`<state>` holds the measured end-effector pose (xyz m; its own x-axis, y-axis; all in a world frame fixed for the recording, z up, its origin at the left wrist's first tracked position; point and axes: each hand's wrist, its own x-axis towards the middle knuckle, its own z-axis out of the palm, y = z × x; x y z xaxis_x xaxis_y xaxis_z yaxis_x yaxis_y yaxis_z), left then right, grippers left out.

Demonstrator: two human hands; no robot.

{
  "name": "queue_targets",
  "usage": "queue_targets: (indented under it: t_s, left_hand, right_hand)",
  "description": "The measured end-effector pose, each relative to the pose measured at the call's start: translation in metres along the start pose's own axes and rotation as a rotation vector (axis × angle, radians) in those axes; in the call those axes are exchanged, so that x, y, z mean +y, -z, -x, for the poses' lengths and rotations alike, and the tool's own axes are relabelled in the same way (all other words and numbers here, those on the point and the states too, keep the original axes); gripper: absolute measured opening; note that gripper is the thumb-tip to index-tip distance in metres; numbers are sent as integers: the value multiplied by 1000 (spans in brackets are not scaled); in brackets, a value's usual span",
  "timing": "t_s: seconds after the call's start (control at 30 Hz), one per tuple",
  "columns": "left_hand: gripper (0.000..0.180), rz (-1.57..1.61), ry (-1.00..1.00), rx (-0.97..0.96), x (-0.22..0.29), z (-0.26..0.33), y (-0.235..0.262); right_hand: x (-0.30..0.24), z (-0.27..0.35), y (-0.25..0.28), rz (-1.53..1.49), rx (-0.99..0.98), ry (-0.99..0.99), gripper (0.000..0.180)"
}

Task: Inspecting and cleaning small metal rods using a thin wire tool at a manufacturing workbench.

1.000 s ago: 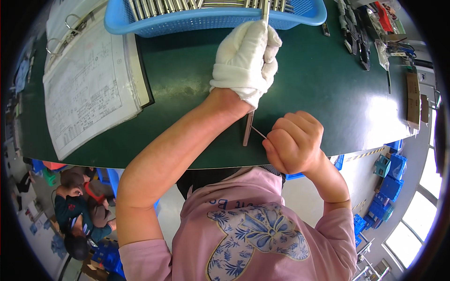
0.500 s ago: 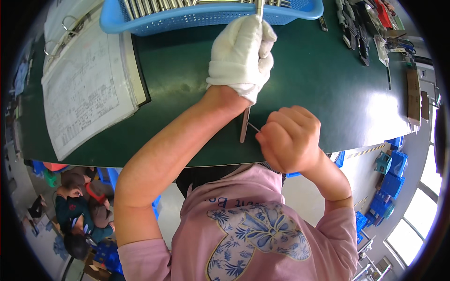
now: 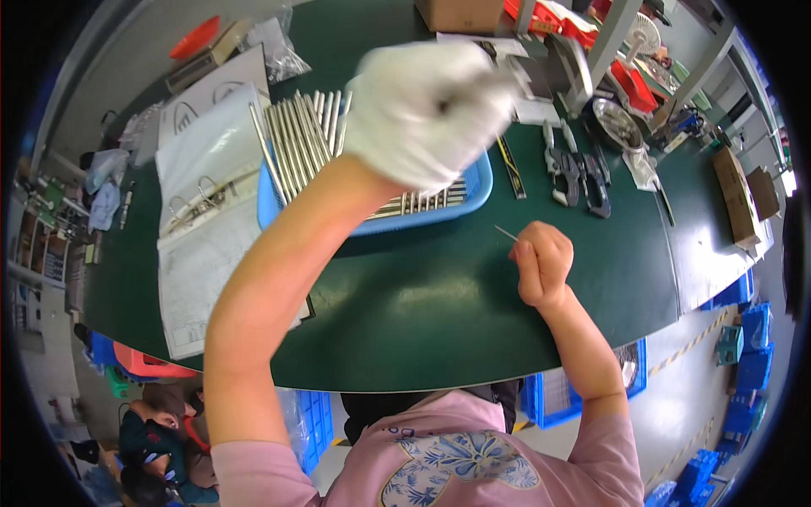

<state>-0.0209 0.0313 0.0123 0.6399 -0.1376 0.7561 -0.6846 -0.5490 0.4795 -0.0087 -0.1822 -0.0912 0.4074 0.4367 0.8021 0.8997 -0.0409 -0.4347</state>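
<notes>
My left hand (image 3: 414, 118), in a white glove, is raised over the blue basket (image 3: 484, 182) and blurred by motion. It is closed around a metal rod (image 3: 483, 91), whose end points up toward the view as a dark smear. Slim silvery rods (image 3: 296, 139) fill the basket; a bundle of them leans over its left side. Bare, my right hand (image 3: 545, 264) is lower and to the right, above the green table (image 3: 422, 313). Its fingers pinch a thin metal pin (image 3: 505, 231), with the tip sticking out to the upper left.
An open ring binder (image 3: 211, 245) with paper sheets lies left of the basket. Black-and-grey clamps (image 3: 574, 173) and a tape-like ruler (image 3: 512, 169) lie to the right. A metal bowl (image 3: 617, 122) and a cardboard box (image 3: 739, 198) stand farther right. Another person (image 3: 152, 439) sits at lower left.
My left hand has lifted and turned with the rod, whose near end was beside the pin before. My right hand has drawn away to the right. More of the table shows.
</notes>
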Motion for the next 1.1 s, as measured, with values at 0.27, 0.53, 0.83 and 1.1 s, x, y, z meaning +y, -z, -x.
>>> queue_targets:
  t_s: [0.27,0.53,0.83,1.1]
  left_hand:
    - [13,-773,-433,-976,-77,-21,-29]
    - [14,-732,-770,-1062,-103,-26,-32]
    - [8,-686,-740,-935,-106,-7,-18]
    - [28,-1045,945,-363,-57,-8,71]
  right_hand:
    - [-3,9,13,52,-78,92,5]
    - [-8,7,6,93,14,-47,30]
    - [7,15,7,47,49,-181,22]
    - [-11,9,8,-170,28,-128,5]
